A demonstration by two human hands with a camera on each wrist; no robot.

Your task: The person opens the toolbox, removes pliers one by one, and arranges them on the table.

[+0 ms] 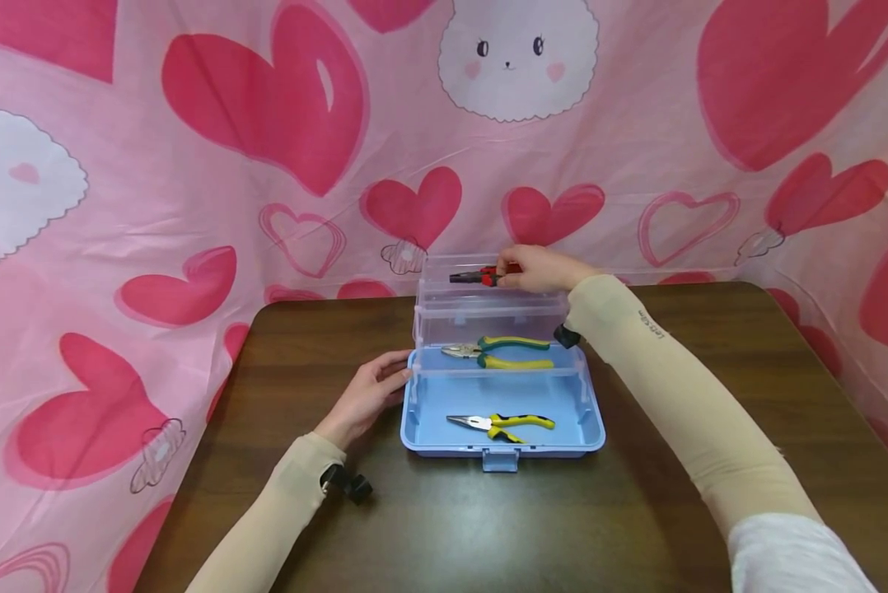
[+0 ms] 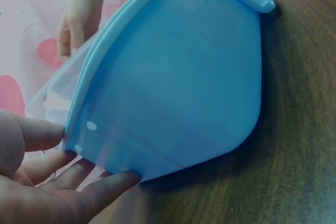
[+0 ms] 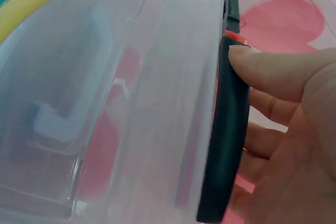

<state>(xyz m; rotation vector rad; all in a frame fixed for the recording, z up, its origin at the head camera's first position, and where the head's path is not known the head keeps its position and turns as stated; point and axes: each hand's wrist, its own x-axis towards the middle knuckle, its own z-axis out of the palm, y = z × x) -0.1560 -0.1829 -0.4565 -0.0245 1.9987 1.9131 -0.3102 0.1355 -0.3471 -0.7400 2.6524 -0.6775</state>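
Observation:
A blue toolbox [image 1: 503, 451] stands open, its clear trays and lid raised at the back. My left hand [image 1: 366, 399] holds the box's left side; in the left wrist view the thumb and fingers [image 2: 113, 186] touch the blue wall [image 2: 178, 87] near its back corner. Over the upper clear tray [image 3: 157, 108], my right hand [image 1: 539, 269] grips red and black pliers [image 1: 475, 277] by a handle [image 3: 227, 129], jaws to the left. Green and yellow pliers [image 1: 518, 363] lie in the tray below. Yellow and black long-nose pliers [image 1: 499, 422] lie on the box floor.
The box stands on a dark wooden table [image 1: 303, 354]. A pink cloth [image 1: 385, 99] with hearts hangs behind and beside the table. The box's blue latch [image 1: 500, 461] hangs down at the front. Each wrist wears a black device.

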